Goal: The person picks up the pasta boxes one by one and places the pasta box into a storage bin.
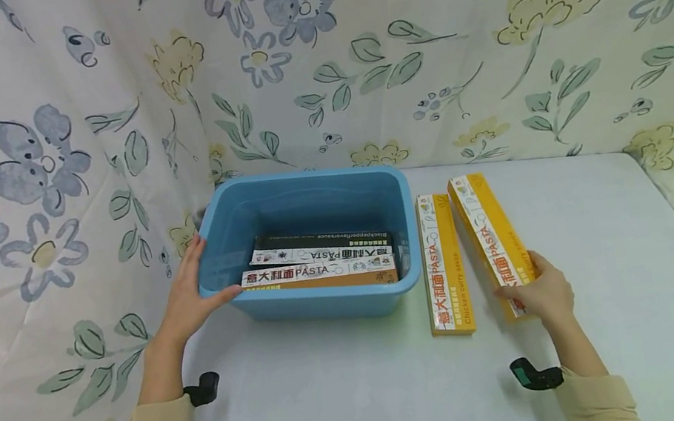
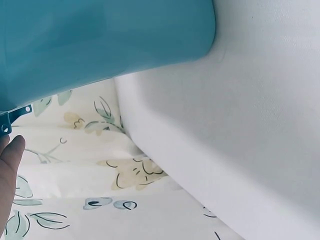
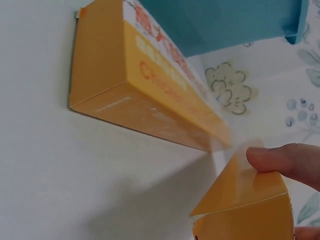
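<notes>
In the head view my left hand (image 1: pixel 186 297) rests on the left front corner of a blue plastic bin (image 1: pixel 320 307), thumb along the front rim and fingers spread up the left side. My right hand (image 1: pixel 544 290) grips the near end of a yellow-and-white pasta box (image 1: pixel 485 229), thumb on the left and fingers on the right. In the right wrist view the held box (image 3: pixel 245 220) appears close up, its near end off the table. A second pasta box (image 1: pixel 443 267), marked Chicken curry sauce, lies between it and the bin.
Inside the bin lie a black-and-white pasta box (image 1: pixel 322 243) and an orange-and-white pasta box (image 1: pixel 322 277). All stands on a white table (image 1: pixel 330 400), with a floral curtain (image 1: pixel 316 94) behind and along the left.
</notes>
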{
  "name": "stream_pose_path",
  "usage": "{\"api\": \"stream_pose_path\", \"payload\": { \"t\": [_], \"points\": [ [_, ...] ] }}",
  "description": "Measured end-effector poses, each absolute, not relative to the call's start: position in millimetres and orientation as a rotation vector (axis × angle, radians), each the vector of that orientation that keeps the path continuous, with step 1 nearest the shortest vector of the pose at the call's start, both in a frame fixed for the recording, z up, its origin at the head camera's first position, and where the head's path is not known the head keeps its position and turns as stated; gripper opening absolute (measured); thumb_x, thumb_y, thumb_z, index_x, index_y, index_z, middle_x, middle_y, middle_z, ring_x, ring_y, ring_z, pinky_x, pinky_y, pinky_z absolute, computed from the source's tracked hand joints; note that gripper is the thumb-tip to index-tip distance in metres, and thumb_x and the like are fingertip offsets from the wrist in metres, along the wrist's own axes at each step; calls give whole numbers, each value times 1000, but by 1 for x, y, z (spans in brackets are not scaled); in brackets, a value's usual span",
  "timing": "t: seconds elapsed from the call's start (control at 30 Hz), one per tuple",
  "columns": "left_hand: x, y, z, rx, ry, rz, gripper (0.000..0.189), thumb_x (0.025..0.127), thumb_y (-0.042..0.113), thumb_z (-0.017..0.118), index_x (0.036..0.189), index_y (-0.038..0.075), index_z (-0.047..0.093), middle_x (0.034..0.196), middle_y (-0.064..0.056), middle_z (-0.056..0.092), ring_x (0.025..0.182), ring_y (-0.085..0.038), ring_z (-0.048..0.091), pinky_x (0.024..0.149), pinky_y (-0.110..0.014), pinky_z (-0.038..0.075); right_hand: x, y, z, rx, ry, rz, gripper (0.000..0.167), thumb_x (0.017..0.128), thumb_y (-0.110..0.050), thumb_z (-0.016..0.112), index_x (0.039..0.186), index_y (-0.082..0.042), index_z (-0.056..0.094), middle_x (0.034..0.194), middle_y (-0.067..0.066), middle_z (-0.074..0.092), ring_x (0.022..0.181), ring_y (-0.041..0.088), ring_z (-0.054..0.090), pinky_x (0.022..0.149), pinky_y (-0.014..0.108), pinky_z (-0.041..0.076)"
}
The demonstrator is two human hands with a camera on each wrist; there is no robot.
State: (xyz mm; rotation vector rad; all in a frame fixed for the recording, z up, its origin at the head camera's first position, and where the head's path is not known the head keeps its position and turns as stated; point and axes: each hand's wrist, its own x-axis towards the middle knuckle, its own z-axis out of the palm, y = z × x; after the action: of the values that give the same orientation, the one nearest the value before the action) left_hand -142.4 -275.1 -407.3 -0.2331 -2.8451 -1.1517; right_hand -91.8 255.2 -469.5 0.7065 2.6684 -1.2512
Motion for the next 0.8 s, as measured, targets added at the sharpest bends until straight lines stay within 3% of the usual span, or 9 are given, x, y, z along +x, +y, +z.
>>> {"api": "stream_pose_path", "payload": {
  "t": [0.8],
  "points": [
    [-142,-276,-408,-260,-2835,-1154,105,77,38,77,155,5,16,161,-17,9,145,-43,10,104,-73,17,-86,242,-422,574,2804,-1295,99,74,-18,82,153,-4,26,141,29,44,115,41,45,92,56,42]
  ]
}}
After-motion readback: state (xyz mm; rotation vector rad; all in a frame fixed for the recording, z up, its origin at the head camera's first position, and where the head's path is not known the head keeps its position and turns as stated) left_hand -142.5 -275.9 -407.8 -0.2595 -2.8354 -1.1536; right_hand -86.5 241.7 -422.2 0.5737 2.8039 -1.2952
